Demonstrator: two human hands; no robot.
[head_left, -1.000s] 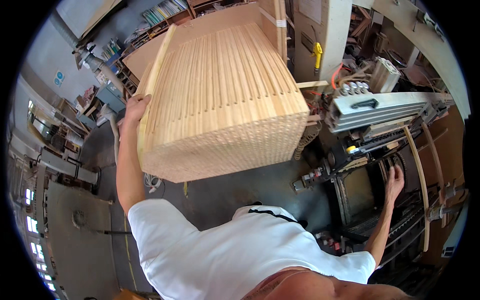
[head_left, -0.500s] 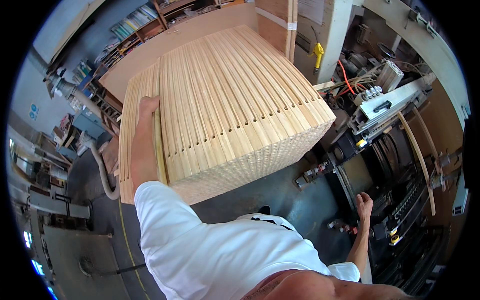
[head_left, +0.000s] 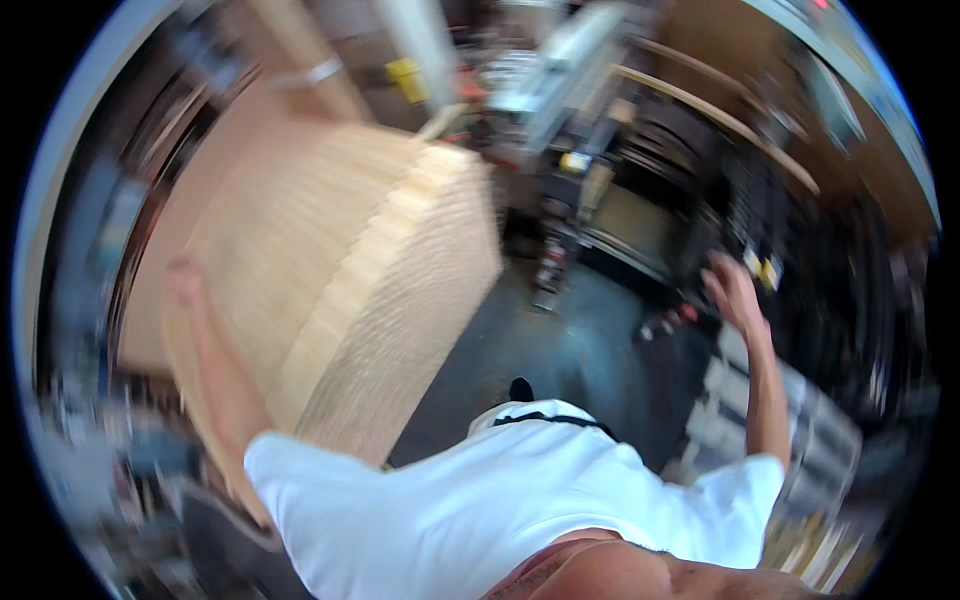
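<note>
A big stack of pale wooden slats (head_left: pixel 330 230), packed side by side, fills the left of the view; their cut ends form its near side face. My left hand (head_left: pixel 184 280) is over the far left part of the stack, the arm stretched across it. Motion smears those fingers, so their grip does not show. My right hand (head_left: pixel 733 290) hangs in the air at the right, in front of the dark machine (head_left: pixel 640 220). Its fingers are apart and I see nothing in them.
A curved wooden strip (head_left: pixel 720 130) lies across the machine at the upper right. A yellow air gun (head_left: pixel 405 78) hangs behind the stack. Grey slatted pieces (head_left: pixel 780 420) lie at the lower right. Dark grey floor (head_left: pixel 560 350) shows between stack and machine.
My view has swung to the right, so the stack now sits further left and is blurred. My right arm is raised and stretched out further, its fingers more spread.
</note>
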